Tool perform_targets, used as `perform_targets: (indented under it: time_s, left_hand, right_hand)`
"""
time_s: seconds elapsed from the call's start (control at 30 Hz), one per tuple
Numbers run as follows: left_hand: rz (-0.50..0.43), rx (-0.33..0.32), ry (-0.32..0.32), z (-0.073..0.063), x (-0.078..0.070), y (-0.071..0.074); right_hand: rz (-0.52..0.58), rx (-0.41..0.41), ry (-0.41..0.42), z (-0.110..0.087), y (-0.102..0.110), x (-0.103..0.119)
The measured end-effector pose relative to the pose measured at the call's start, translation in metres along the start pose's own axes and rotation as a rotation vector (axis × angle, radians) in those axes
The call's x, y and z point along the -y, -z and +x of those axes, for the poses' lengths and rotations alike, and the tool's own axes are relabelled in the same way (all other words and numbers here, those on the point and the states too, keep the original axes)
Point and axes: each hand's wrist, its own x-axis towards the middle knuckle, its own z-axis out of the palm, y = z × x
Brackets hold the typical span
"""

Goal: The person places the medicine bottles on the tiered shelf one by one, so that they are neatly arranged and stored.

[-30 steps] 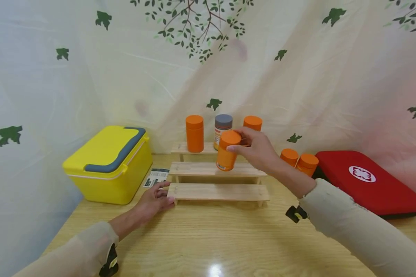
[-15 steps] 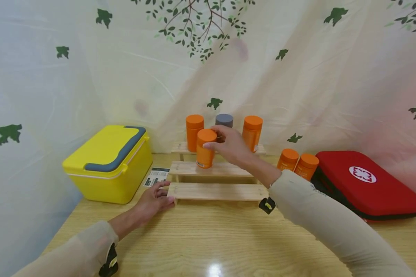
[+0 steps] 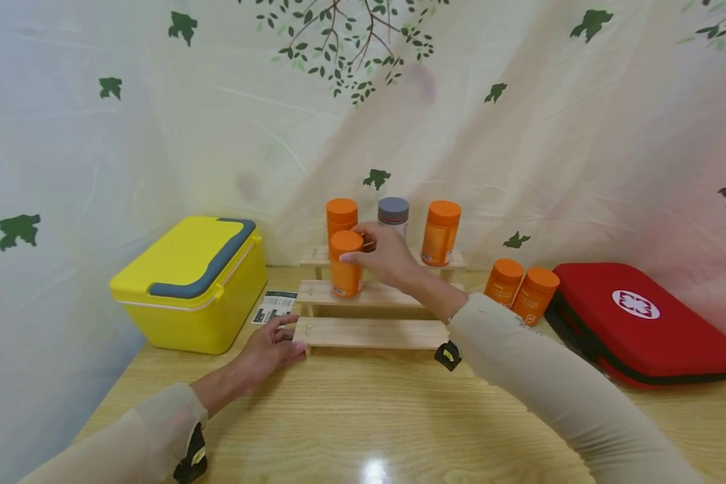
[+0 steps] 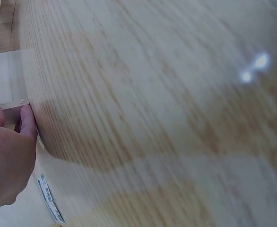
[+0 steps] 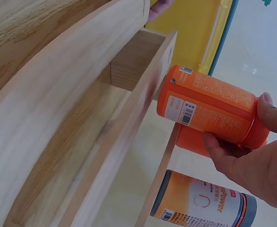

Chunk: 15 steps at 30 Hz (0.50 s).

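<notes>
My right hand [image 3: 393,259] grips an orange bottle [image 3: 346,269] near its lid, thumb on one side and fingers on the other. The bottle stands nearly upright at the left part of the middle step of a three-step wooden rack [image 3: 369,333]. In the right wrist view its base [image 5: 169,101] is right at the step's edge. With my left hand [image 3: 266,353] I hold the left end of the lowest step; thumb and finger pinch it in the left wrist view. On the top step stand an orange bottle [image 3: 341,210], partly hidden, a grey-lidded bottle [image 3: 393,210] and another orange bottle [image 3: 441,235].
A yellow box [image 3: 187,282] with a grey-blue handle stands left of the rack, with a printed card [image 3: 274,306] beside it. To the right are two orange bottles [image 3: 504,279] and a red case [image 3: 647,329] bearing a white emblem. A patterned cloth [image 3: 248,134] hangs behind.
My right hand has carried the orange bottle leftward, from in front of the grey-lidded bottle to the left part of the middle step. The left hand stays at the rack's end.
</notes>
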Motion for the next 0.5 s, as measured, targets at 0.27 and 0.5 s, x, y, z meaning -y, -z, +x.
perform_targets:
  time_s: [0.27,0.5]
  left_hand:
    - [-0.002,0.02,0.004,0.0007,-0.0003,0.0001]
    - [-0.006,0.011,-0.01,-0.0006,-0.0007,-0.0008]
  right_hand:
    - [-0.039,-0.006,0.007,0.0003,-0.0066,-0.0073]
    - [-0.047,-0.013,-0.032,0.0011,-0.0091,-0.008]
